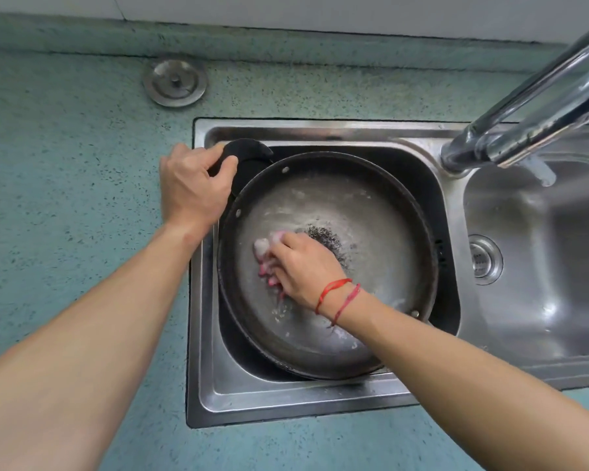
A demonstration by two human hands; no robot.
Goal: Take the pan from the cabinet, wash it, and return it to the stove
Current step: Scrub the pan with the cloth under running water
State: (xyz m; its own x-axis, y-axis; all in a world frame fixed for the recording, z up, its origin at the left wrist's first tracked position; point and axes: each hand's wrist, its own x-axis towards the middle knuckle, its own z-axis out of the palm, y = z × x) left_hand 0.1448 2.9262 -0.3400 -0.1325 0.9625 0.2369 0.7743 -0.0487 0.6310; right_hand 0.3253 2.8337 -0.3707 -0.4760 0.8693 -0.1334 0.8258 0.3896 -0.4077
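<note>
Head: one pan (371, 232); left hand (193, 188) grips handle (249, 151), right hand (306, 266) clutches pink cloth (264, 253), perhaps

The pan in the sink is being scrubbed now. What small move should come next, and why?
Probably slide the pink scrubber a little to the right, over the dark speckled patch on the pan bottom. The right hand presses the scrubber just beside that patch, which looks not yet scrubbed, while the left hand grips the black handle and steadies the pan.
</note>
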